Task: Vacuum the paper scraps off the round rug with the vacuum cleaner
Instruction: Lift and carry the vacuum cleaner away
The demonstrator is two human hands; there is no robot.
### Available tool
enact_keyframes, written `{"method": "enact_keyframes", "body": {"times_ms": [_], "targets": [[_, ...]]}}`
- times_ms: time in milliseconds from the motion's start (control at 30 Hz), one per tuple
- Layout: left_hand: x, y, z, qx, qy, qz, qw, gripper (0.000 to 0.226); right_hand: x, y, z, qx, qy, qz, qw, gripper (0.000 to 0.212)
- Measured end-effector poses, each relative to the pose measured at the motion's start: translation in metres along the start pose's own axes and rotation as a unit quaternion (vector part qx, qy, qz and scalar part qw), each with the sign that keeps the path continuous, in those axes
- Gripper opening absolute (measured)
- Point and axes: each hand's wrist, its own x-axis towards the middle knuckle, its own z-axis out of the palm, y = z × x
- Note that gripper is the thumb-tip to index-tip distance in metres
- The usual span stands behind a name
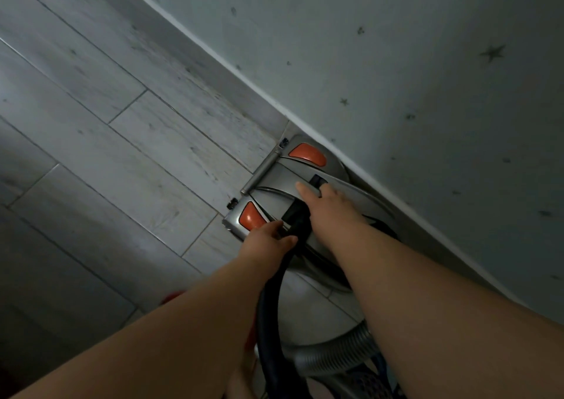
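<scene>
I'm curling my right hand fingers round the vacuum cleaner handle, left hand pinching the hose, aiming to lift it level, clear of the wall.

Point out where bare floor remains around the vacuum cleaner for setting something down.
Free: the grey plank floor left of the vacuum cleaner, out to the skirting. Crowded: the vacuum cleaner sits tight against the wall; the right hand rests on its top, the left hand grips the black hose, and a grey ribbed hose curves below.
</scene>
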Motion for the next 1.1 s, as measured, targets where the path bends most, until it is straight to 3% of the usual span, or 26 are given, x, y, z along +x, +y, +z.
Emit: {"method": "enact_keyframes", "body": {"times_ms": [367,667,900,1100], "targets": [[0.016,-0.005,0.014,0.099,-0.041,0.027,0.994,0.068,0.025,0.004,0.000,0.008,-0.009,0.025,1.000,0.104],[0.021,-0.003,-0.002,0.108,-0.017,0.030,0.994,0.060,0.040,-0.010,-0.013,0.004,-0.052,0.032,0.998,0.104],[0.001,-0.014,-0.054,0.106,0.014,0.036,0.994,0.060,0.035,-0.064,-0.049,-0.001,-0.050,-0.002,0.999,0.102],[-0.045,0.004,-0.129,0.081,0.079,0.057,0.992,0.055,0.012,-0.122,-0.130,-0.017,-0.019,-0.045,0.999,0.101]]}}
